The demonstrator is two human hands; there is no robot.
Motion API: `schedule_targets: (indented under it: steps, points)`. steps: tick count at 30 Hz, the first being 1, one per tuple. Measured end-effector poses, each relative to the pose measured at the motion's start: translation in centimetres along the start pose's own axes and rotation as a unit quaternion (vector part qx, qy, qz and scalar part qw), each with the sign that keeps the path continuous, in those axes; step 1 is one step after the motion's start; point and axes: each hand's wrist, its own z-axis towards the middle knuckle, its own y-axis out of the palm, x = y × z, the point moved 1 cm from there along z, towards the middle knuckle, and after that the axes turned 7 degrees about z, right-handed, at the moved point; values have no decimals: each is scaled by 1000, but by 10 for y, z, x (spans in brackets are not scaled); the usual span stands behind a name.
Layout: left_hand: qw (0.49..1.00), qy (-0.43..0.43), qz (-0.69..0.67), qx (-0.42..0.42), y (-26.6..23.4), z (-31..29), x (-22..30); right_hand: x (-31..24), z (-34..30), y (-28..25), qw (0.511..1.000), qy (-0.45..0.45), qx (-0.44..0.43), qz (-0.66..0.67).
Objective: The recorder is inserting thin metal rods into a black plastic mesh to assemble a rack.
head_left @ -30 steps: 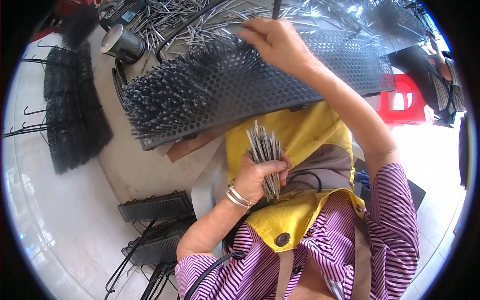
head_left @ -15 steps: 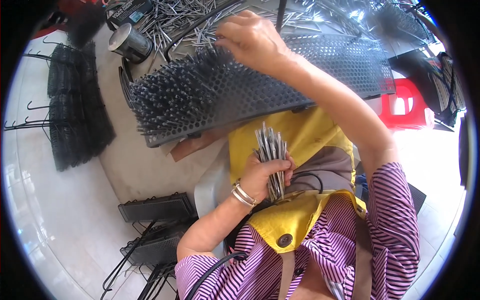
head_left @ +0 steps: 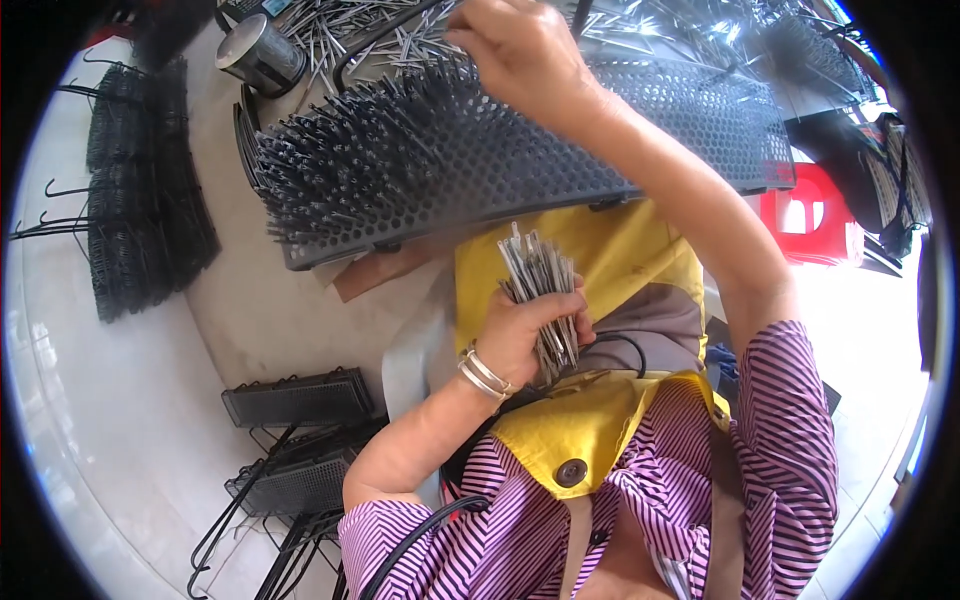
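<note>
so the bundle of thin rods (head_left: 536, 262) sat in the left hand (head_left: 515, 328), right in front of the person's belly. fingers were wrapped round it, thumb across the front. the long axis ran away from the body, top ends fanned out a bit and aimed at the black perforated rack (head_left: 545, 172), which lay just past them and crosswise. the left hand was way closer to the bundle; the right hand (head_left: 525, 60) was up over the far side of the rack, so the rack's near edge came between the two. right fingers were curled in together, but i couldn't tell if they pinched a rod.

texture-wise, the bundled rods looked like dull silvery metal, skinny and straight. the rack was a long slab full of round holes, with a thick bristle of dark standing rods (head_left: 350, 150) at its left, directly left of the right hand. underneath showed a yellow apron (head_left: 610, 250), creased cloth. farther out were a shiny round tin (head_left: 262, 58), a messy heap of loose silvery rods (head_left: 398, 52) and a smooth red stool (head_left: 812, 225).
</note>
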Motion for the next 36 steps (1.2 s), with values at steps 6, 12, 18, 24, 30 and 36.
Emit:
schedule_targets:
  steps: [6, 12, 18, 24, 30, 36]
  points:
    - [1000, -16, -14, -3, -1, 1, -3, -3, 2, -13, 998, 49, 16, 26]
    - [999, 0, 33, 24, -2, 3, 0, 9, 3, -11, 999, 4, -3, -43]
    - [998, 43, 49, 12, 0, 6, 5, 6, -8, -21, 984, 40, -147, -94]
    - [997, 62, 54, 1, -9, 7, 4, -69, -65, -72, 986, 108, -124, -10]
    - [993, -16, 97, -64, 4, -3, 5, -122, -119, -86, 647, 640, -187, 369]
    - [993, 5, 105, -43, 8, 1, 3, -117, -134, -82, 648, 641, -5, 412]
